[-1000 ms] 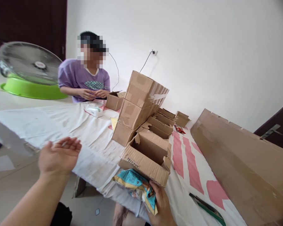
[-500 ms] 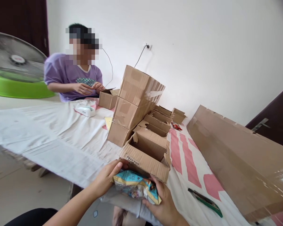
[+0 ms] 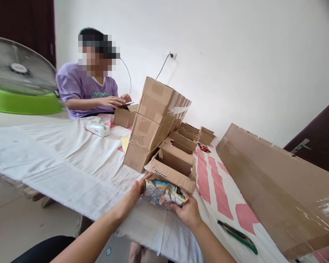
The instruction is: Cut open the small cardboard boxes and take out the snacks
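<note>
A colourful snack packet [image 3: 162, 194], blue and yellow with a printed picture, lies between my two hands at the near side of an open cardboard box [image 3: 171, 171]. My left hand [image 3: 137, 190] presses the packet's left end, its fingers reaching up beside the box's near left corner. At the other end, my right hand [image 3: 188, 210] grips the packet with the thumb in front and the fingers partly hidden behind it. The box's top flaps are up, and its inside looks dark.
Stacked taped boxes [image 3: 150, 129] stand left of a row of open boxes [image 3: 183, 140]. A green box cutter [image 3: 238, 236] lies at right, near a large cardboard sheet [image 3: 276, 190]. A tape dispenser [image 3: 98, 128] sits before a person in purple [image 3: 87, 87]; a fan [image 3: 19, 69] is at left.
Both my hands have moved forward and up with the packet, closer against the box. The packet has tilted, showing more of its picture side. The other person's hands moved onto a small box.
</note>
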A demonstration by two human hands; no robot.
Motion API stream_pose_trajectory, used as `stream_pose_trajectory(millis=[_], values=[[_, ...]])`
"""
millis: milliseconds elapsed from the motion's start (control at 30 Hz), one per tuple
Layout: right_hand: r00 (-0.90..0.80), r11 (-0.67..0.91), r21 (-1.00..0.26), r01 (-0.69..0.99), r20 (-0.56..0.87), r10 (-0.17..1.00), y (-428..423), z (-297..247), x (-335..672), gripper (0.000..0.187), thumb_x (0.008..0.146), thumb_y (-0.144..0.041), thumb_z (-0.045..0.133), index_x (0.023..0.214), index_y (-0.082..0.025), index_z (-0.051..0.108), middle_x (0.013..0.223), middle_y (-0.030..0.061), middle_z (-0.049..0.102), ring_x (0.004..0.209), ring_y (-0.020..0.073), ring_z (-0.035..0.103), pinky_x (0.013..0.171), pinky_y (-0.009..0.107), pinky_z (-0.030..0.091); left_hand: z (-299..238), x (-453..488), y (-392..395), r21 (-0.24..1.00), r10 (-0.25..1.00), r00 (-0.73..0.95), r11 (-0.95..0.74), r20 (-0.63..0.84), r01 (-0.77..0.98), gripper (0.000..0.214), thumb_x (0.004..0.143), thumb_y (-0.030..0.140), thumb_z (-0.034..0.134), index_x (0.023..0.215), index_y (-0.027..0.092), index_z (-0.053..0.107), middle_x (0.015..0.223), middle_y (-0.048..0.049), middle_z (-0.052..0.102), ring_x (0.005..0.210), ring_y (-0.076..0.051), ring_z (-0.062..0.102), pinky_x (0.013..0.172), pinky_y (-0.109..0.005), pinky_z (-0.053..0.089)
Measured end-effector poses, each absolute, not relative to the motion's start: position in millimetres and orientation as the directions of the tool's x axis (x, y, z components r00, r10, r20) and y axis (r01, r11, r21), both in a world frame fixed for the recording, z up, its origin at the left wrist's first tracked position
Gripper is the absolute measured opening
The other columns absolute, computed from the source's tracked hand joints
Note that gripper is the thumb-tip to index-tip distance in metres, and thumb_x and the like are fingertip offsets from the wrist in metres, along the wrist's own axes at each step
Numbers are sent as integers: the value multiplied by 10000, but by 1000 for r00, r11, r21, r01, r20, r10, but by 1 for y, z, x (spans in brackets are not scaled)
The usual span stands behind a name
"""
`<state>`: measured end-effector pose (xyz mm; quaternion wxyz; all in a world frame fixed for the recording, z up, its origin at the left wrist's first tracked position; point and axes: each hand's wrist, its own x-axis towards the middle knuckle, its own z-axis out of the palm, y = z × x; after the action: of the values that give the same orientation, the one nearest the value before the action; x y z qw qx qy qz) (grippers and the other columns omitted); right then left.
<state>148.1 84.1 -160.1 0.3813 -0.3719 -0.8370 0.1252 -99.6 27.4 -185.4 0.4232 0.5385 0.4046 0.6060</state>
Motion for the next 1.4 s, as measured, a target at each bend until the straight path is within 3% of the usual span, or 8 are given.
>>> stream_pose_trajectory(millis=[167,467,600,700,800,1000,1267,1400], values=[[-385,769,-379,515,699,602,90,-189,152,517,776,-352,686,1244,-165,569,1120,140,704,1015,277,680,880,430,575,-187,-95,30,883,928,-97,-304,359,357,763,754,494,675,1395,172,415,1349,-162,590,1238,-349,557,1018,-515,479],[-405,765,-506,397,651,642,86,-189,157,625,759,-534,717,1239,-188,515,1094,114,670,996,259,673,856,394,576,-184,-95,22,734,845,-166,-325,509,596,248,892,400,511,1015,220,628,1411,-100,493,1260,-289,525,1023,-424,480],[-404,750,-534,391,632,661,88,-194,159,760,728,-603,731,1299,-169,481,1104,142,662,1001,285,665,866,439,566,-175,-108,19,762,789,-366,-191,494,619,272,902,459,465,848,216,573,1326,-91,541,1112,-263,593,963,-406,490],[-409,743,-517,425,623,667,87,-200,158,779,734,-586,736,1334,-177,456,1095,143,657,973,287,667,855,457,565,-173,-118,23,788,818,-435,-35,376,615,333,851,543,477,749,226,495,1054,-81,656,863,-242,638,789,-371,529],[-415,745,-500,442,623,663,85,-198,157,783,748,-607,713,1352,-189,441,1122,146,643,989,289,659,859,455,563,-176,-118,27,791,894,-362,12,266,612,361,844,585,469,843,226,512,837,-48,685,772,-255,650,704,-365,534],[-422,718,-575,392,581,696,84,-190,154,807,774,-623,676,1404,-213,383,1246,151,599,1162,312,597,961,460,520,-186,-106,29,745,914,-136,-217,382,631,620,865,463,541,1412,222,377,1390,-115,566,1260,-319,549,1013,-442,480],[-373,664,-689,291,557,742,82,-188,153,740,776,-626,677,1326,-213,404,1235,150,612,1163,281,608,960,410,527,-192,-109,30,733,930,-80,-227,359,642,780,829,394,622,1491,226,247,1487,-140,457,1360,-338,445,1098,-499,407],[-349,717,-557,420,630,694,75,-189,155,876,745,-616,713,1404,-196,316,1233,174,595,1138,318,610,931,461,537,-194,-106,28,701,908,-92,-247,408,669,778,751,303,675,1444,229,329,1526,-133,390,1364,-337,440,1080,-466,439]])
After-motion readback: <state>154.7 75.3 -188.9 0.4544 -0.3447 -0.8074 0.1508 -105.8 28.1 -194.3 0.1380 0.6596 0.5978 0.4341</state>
